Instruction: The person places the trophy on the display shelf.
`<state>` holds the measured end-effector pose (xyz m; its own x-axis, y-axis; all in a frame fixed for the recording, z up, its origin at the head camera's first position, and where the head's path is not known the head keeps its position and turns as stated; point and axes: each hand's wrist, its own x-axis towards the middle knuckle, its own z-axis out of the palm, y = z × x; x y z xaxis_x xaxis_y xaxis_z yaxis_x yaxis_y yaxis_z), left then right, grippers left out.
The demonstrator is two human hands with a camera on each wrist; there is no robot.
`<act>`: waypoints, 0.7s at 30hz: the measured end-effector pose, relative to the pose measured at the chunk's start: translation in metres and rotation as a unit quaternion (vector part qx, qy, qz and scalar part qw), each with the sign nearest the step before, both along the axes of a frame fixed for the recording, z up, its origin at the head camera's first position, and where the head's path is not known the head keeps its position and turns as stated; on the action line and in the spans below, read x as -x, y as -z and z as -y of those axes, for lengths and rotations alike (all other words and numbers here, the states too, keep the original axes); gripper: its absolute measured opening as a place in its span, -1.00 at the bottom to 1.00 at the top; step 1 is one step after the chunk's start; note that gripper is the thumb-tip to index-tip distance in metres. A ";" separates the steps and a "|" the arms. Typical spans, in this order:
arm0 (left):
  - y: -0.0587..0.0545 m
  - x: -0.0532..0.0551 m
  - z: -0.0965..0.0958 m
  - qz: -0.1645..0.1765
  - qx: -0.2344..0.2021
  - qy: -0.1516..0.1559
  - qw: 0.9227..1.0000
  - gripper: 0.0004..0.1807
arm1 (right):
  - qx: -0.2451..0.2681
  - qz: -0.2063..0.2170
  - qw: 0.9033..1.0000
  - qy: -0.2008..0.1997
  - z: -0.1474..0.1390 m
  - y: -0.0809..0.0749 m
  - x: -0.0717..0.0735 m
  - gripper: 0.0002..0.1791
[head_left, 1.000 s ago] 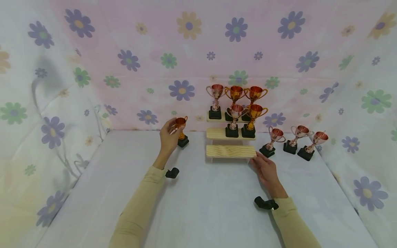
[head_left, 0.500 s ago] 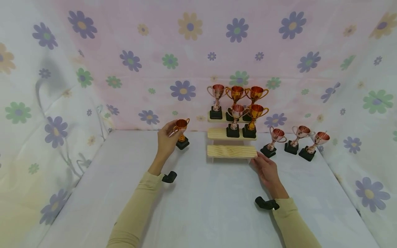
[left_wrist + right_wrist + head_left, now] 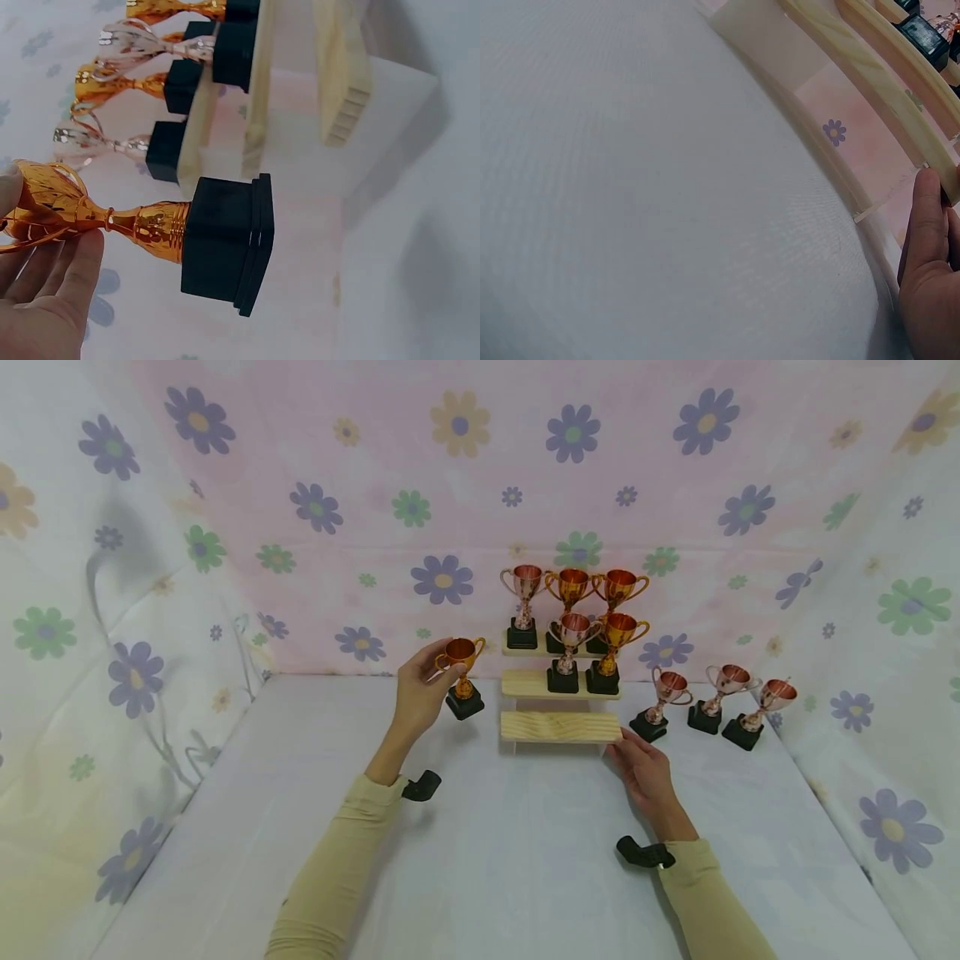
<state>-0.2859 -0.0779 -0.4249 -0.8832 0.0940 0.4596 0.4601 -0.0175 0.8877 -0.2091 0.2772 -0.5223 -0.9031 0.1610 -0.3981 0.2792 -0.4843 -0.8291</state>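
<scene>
My left hand [image 3: 422, 692] holds a small gold trophy cup [image 3: 464, 681] by its bowl, fingers behind and thumb in front. In the left wrist view this trophy [image 3: 161, 225] shows its black base, held left of a three-step wooden display stand [image 3: 560, 727]. My right hand [image 3: 645, 777] grips the right end of the lowest step; in the right wrist view its fingers [image 3: 928, 217] lie against the board's end. On the middle step stand a pink-gold trophy [image 3: 573, 631] and a gold trophy [image 3: 619, 631]. The top step bears a pink-gold trophy [image 3: 527, 581] and two gold ones.
Right of the stand, three pink-gold trophies [image 3: 669, 687] stand on the white-covered table [image 3: 517, 860]. A flower-printed cloth [image 3: 360, 527] hangs behind and along both sides. A black wrist camera [image 3: 422, 786] sits on the left wrist, another on the right.
My left hand has carried the gold trophy a little to the right, toward the stand. The right hand stays at the lowest step, and the other trophies have not moved.
</scene>
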 end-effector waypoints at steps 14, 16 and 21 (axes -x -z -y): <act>-0.020 0.015 -0.032 -0.024 0.018 0.045 0.999 -0.48 | 0.013 -0.001 1.000 0.003 -0.001 0.002 0.000 -0.39; -0.021 0.019 -0.037 -0.023 0.022 0.057 0.998 -0.47 | 0.014 -0.002 1.000 0.004 -0.001 0.003 0.001 -0.39; -0.022 0.031 -0.052 -0.017 0.031 0.092 0.995 -0.47 | 0.007 -0.003 1.000 0.006 -0.001 0.003 0.001 -0.39</act>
<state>-0.3166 -0.0255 -0.4030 -0.8322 0.2817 0.4776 0.4846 -0.0490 0.8733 -0.2097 0.2782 -0.5257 -0.9037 0.1655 -0.3950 0.2688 -0.4988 -0.8240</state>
